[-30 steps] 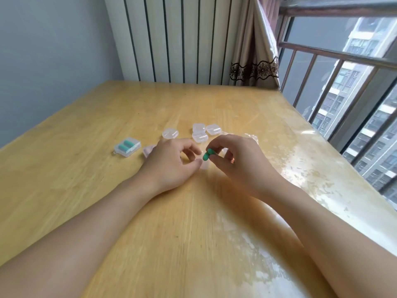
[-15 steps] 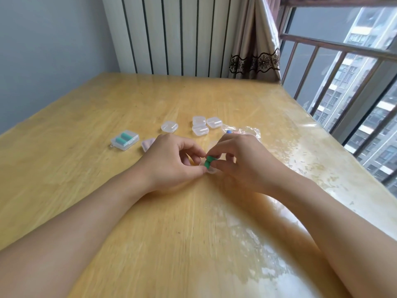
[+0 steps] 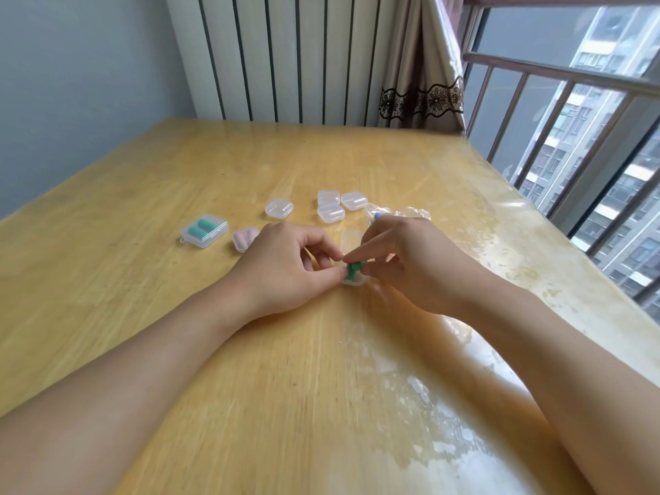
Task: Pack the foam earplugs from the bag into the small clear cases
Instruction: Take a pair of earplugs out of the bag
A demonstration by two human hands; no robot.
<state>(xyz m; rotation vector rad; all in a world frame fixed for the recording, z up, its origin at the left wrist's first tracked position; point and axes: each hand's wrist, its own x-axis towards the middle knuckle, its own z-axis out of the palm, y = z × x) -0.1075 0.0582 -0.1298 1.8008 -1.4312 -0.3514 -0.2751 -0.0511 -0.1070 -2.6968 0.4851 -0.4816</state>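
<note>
An open small clear case (image 3: 351,244) lies on the table between my hands, its lid tipped up at the back. My right hand (image 3: 410,260) pinches a green earplug (image 3: 353,269) and presses it down into the case. My left hand (image 3: 285,266) steadies the case's near left edge with thumb and forefinger. Behind my right hand lies the clear plastic bag (image 3: 403,211), with a blue earplug (image 3: 378,216) showing in it. A shut case holding two green earplugs (image 3: 204,230) sits at the left, and a case with pink earplugs (image 3: 244,238) is next to my left hand.
Several empty shut clear cases (image 3: 330,205) are grouped at the middle of the wooden table (image 3: 143,194). A radiator and a curtain stand behind the table. A railed window runs along the right edge.
My right hand lowered the green earplug from above the table down into the open case. My left hand stayed on the case. The camera tilted slightly.
</note>
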